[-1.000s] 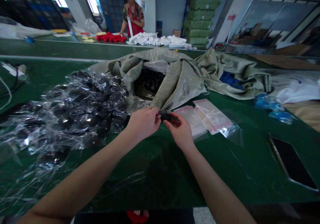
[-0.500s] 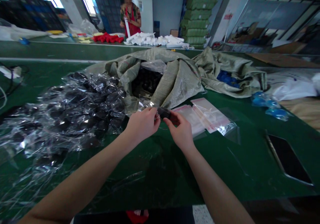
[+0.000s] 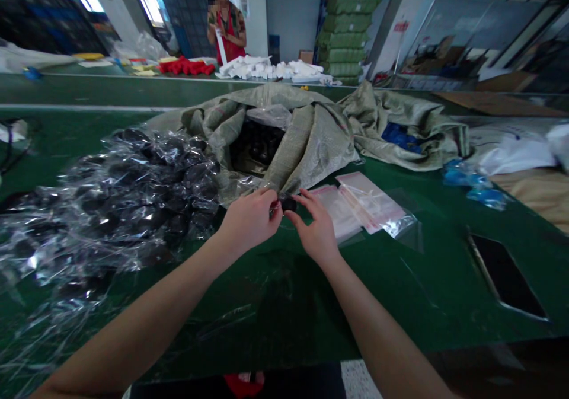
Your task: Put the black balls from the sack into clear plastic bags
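A small black rounded piece (image 3: 288, 203) sits between my two hands, over the table in front of the open sack. My left hand (image 3: 252, 216) is closed in a pinch on a thin clear plastic bag around or against the piece; how far the bag covers it I cannot tell. Thumb and fingers of my right hand (image 3: 315, 226) grip the piece from the other side. Beside my right hand lie flat clear bags (image 3: 371, 203) with reddish strips. Left of my hands spreads a heap of black pieces in clear bags (image 3: 146, 191).
Behind my hands lies a greenish woven sack (image 3: 320, 141) with black pieces inside. Another sack (image 3: 411, 114) holds blue things. A phone (image 3: 507, 274) lies on the green table (image 3: 395, 310) at right. Across the tables stands a co-worker (image 3: 226, 28) near white pieces (image 3: 271, 68).
The fingers of my right hand have shifted slightly on the black piece, which now looks shorter and rounder. The whole view has moved a little.
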A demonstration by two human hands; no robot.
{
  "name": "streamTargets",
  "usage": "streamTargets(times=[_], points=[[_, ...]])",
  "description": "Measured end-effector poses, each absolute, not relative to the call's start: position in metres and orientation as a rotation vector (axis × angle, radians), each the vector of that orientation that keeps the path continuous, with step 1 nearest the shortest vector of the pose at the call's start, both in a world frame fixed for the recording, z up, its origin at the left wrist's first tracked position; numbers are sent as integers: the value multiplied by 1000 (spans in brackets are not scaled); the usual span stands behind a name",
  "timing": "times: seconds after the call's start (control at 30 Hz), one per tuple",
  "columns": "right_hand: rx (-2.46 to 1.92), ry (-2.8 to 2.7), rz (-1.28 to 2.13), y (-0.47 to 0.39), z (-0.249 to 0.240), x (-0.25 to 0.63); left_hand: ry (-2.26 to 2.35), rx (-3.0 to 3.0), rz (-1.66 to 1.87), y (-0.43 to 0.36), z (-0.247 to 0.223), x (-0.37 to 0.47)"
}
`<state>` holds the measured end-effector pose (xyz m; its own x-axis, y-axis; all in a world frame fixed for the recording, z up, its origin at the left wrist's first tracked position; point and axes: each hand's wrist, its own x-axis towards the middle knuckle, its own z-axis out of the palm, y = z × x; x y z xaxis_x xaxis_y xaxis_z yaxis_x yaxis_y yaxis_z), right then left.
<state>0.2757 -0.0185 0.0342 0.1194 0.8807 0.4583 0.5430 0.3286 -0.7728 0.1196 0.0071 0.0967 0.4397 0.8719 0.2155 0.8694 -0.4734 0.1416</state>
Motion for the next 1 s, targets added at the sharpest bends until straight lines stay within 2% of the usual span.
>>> streamTargets(times=[0.27, 0.5, 0.6, 0.83, 1.0], points=[[-1323, -1499, 397, -19, 37, 274, 1522, 2494, 520, 12, 91, 123], [-1230, -1237, 711, -7, 45, 278, 1421, 2271, 699, 21, 92, 118], [-1261, -1200, 726, 2, 51, 277, 1395, 2209, 718, 24, 97, 114], [-1436, -1347, 583, 13, 76, 270, 1445, 2132, 709, 33, 106, 103], [-1695, -1583, 156, 11, 113, 261, 1580, 2103, 628, 42, 114, 97]])
